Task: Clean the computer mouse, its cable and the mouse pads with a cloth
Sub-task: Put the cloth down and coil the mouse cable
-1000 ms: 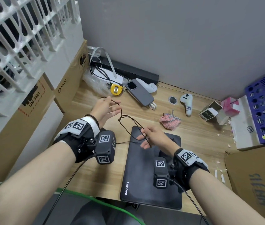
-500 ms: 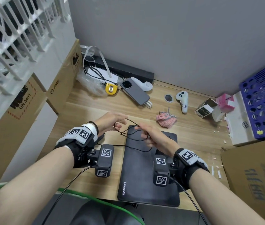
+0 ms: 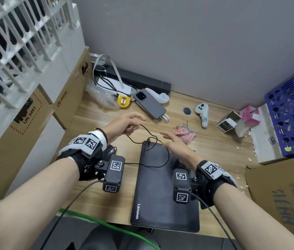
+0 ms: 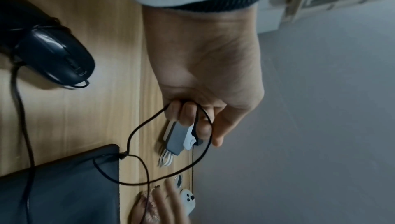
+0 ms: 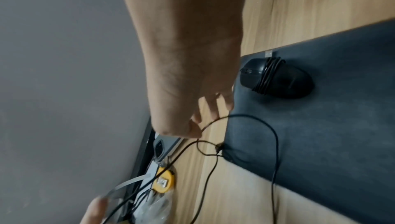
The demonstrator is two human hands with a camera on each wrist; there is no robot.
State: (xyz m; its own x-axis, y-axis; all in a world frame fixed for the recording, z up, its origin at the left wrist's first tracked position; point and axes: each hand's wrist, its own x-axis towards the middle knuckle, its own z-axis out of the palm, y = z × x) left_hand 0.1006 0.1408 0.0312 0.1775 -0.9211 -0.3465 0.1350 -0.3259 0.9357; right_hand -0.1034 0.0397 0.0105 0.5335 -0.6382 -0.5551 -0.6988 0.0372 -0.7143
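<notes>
My left hand is raised over the desk and holds the thin black mouse cable; the cable loops round its curled fingers. The slack runs in loops over the black Lenovo mouse pad. A black mouse lies on the desk below my left wrist. A second black mouse, cable wound round its body, sits on the pad. My right hand hovers with straight spread fingers, holding nothing, just left of the pink cloth.
At the back of the desk lie a grey phone, a yellow tape measure, two white controllers and small boxes. Cardboard boxes line the left; a blue crate and cardboard stand right.
My right hand has let go of the cable and opened, shifting right toward the pink cloth. My left hand has lifted back and away with the cable, pulling the loops longer.
</notes>
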